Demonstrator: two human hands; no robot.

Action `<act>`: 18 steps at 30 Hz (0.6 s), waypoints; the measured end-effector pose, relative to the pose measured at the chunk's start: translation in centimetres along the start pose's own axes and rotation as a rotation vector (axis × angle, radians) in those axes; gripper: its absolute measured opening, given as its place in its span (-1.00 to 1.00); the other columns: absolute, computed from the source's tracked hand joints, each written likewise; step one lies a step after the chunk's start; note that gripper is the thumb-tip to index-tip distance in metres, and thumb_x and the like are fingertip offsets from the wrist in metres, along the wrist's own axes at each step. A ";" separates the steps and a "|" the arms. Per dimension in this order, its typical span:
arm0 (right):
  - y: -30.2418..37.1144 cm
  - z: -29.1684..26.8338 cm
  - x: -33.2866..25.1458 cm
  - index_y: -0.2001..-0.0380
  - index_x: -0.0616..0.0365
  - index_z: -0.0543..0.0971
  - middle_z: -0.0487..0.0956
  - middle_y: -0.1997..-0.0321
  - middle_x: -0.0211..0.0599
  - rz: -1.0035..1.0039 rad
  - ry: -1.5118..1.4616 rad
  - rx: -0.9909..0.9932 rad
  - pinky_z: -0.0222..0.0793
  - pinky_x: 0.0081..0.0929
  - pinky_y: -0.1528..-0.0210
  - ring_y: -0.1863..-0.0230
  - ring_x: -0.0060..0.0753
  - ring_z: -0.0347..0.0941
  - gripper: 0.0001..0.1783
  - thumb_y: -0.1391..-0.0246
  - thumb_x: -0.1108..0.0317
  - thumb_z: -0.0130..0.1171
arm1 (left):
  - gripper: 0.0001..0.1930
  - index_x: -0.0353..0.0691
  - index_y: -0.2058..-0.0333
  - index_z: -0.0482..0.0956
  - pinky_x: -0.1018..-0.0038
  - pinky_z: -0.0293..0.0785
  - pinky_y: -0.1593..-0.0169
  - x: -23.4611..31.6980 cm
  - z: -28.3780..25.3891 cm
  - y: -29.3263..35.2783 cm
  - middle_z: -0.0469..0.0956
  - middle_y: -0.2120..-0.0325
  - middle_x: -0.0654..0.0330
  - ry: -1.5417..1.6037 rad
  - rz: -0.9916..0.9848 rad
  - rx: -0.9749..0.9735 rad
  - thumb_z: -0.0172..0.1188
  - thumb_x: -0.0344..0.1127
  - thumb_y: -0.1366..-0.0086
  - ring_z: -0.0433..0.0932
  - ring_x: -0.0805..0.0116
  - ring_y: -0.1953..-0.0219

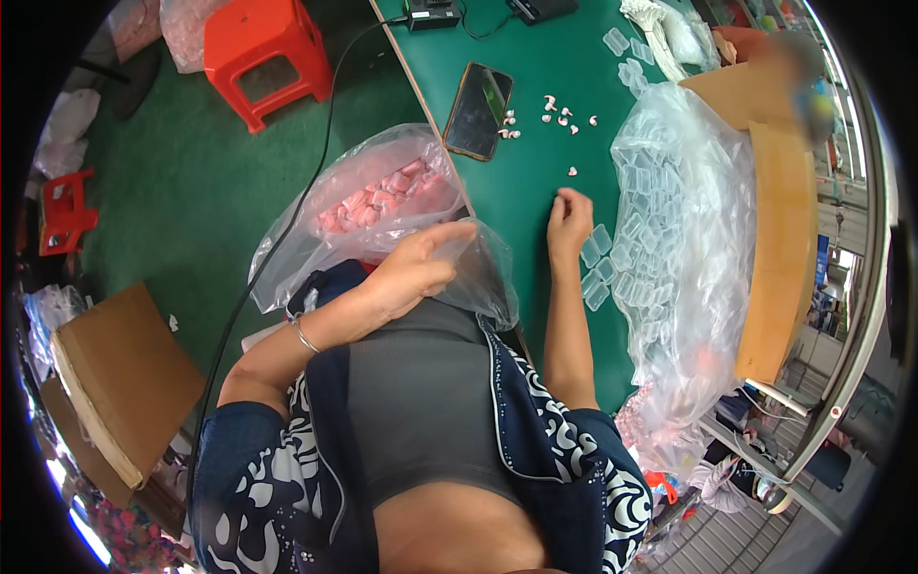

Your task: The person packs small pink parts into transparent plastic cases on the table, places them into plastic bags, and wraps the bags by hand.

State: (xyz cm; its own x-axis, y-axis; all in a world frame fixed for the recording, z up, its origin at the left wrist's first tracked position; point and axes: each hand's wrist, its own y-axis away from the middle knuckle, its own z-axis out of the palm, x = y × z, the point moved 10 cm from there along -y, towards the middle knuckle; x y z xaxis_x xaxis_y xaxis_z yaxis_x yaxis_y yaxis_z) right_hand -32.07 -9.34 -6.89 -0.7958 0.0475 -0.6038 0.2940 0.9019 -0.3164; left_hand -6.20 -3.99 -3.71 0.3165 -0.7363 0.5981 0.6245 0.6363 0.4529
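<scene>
My left hand (421, 265) is over the near side of a clear plastic bag (287, 251) at the table's left edge. Its index finger is stretched out and the others are bent, with no object visible in them. Pink small pieces (387, 196) fill part of that bag. Above the green table (521, 215), my right hand (571, 222) has its fingers curled in and thumb close to them; anything between them is hidden. Just beyond it lies a small pink-and-white curved piece (573, 171). Several similar pieces (564, 117) are scattered farther off.
A phone (478, 110) lies by the table's left edge. On the right, a large clear bag (703, 210) holds clear plastic cases (645, 215), with loose cases (596, 268) beside it. A cardboard box (779, 258) stands behind. A black cable (320, 172) crosses the left, near a red stool (258, 48).
</scene>
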 end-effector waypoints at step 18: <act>-15.1 3.3 4.1 0.20 0.19 0.44 0.43 0.14 -0.08 -0.094 0.288 0.353 0.11 -0.16 -0.05 0.02 -0.03 0.27 -0.66 0.11 0.35 0.08 | -0.35 -0.35 -0.13 0.20 0.70 0.04 0.61 -0.1 -0.4 -0.7 0.37 0.05 0.22 0.061 0.011 0.031 -0.12 -0.65 0.06 0.17 0.72 0.62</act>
State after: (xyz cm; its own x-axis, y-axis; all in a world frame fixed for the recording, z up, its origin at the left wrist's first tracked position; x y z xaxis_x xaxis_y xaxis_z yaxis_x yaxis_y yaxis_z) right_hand -38.01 -24.20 -6.98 -0.9275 0.1351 -0.3485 0.3362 0.7088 -0.6201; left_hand -6.38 -4.41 -4.38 0.3667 -0.7414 0.5620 0.5986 0.6505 0.4675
